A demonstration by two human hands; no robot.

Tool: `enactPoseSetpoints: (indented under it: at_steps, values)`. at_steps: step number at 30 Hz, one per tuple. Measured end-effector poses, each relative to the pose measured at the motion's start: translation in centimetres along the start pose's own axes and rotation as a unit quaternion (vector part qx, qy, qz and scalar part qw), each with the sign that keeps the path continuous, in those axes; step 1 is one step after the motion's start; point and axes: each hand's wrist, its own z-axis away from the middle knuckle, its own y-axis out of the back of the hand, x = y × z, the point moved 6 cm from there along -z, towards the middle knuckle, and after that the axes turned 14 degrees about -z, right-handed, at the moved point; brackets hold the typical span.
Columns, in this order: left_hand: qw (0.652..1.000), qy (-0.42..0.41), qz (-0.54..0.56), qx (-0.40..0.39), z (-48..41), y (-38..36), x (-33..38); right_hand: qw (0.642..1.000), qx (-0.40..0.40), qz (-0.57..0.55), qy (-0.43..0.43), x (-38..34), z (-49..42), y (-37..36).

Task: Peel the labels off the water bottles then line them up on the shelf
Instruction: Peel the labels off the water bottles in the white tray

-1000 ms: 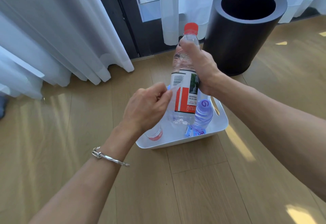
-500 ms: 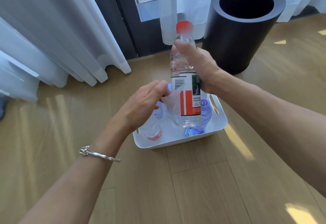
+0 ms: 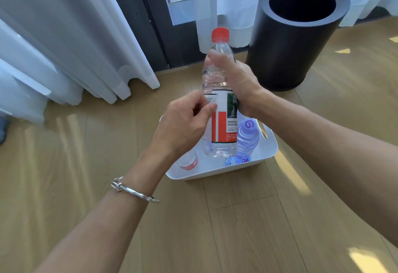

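The right hand (image 3: 239, 83) is gripping the water bottle (image 3: 215, 74) around its upper body, fingers curled behind it and thumb lying up the front, and it is holding the bottle upright in the air, just above the white tub (image 3: 215, 174) on the wooden floor (image 3: 237, 229). The red cap (image 3: 220, 33) is sitting on top. The left hand (image 3: 183, 126) is coming in from the side, thumb and forefinger pinching at the left edge of the label (image 3: 224, 126), which is wrapping the lower half of the bottle in red and white. Whether that edge is lifting free, I cannot tell. A silver bracelet (image 3: 133, 191) is hanging on the left wrist. Down in the tub, a purple-capped bottle (image 3: 247, 137) is leaning at the right, and another bottle (image 3: 188, 162) is peeking out from under the left wrist. A black round bin (image 3: 290, 46) is standing beyond, by the white curtains (image 3: 64, 36).
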Motion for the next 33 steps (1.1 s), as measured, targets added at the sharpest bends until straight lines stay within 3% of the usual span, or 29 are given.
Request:
enactPoseSetpoints:
  at_steps: [5, 9, 12, 18, 21, 23, 25, 27, 30, 33]
  values:
    - [0.98, 0.124, 0.141, 0.072, -0.2, 0.9, -3.0, 0.997, -0.029, -0.058, -0.035, -0.2, -0.4, 0.4]
    - [0.956, 0.214, 0.19, 0.061, -0.3, 0.8, -4.5, 0.988, -0.071, -0.132, -0.048, -0.9, -0.2, 0.7]
    - [0.961, 0.225, 0.149, 0.068, -0.6, 0.9, -4.8, 0.984, -0.089, -0.146, -0.05, -1.4, 0.3, 0.6]
    - [0.93, 0.28, 0.215, 0.107, -1.0, 1.5, -5.5, 0.991, -0.071, -0.106, -0.03, -1.7, 0.3, 0.1]
    - [0.882, 0.324, 0.301, 0.164, -1.0, 2.8, -5.9, 0.998, -0.044, -0.045, 0.001, -1.9, -0.3, 0.3]
    - [0.893, 0.297, 0.269, 0.203, -1.1, 4.3, -5.5, 0.999, -0.035, -0.018, 0.022, -2.0, -0.4, 0.6]
    - [0.939, 0.21, 0.213, 0.168, -1.6, 4.7, -3.5, 0.999, -0.022, -0.001, 0.031, -1.8, -0.3, 0.8]
    - [0.97, 0.141, 0.188, 0.062, -1.7, 3.1, -0.9, 0.999, -0.017, 0.004, 0.037, -1.8, 0.0, 0.7]
    - [0.98, 0.116, 0.15, -0.066, -1.5, -0.1, 0.9, 0.998, -0.022, 0.02, 0.054, -1.8, 0.3, -0.2]
    - [0.971, 0.121, 0.185, -0.087, -1.4, -0.8, 0.5, 0.996, -0.025, 0.055, 0.067, -1.8, 0.8, -1.4]
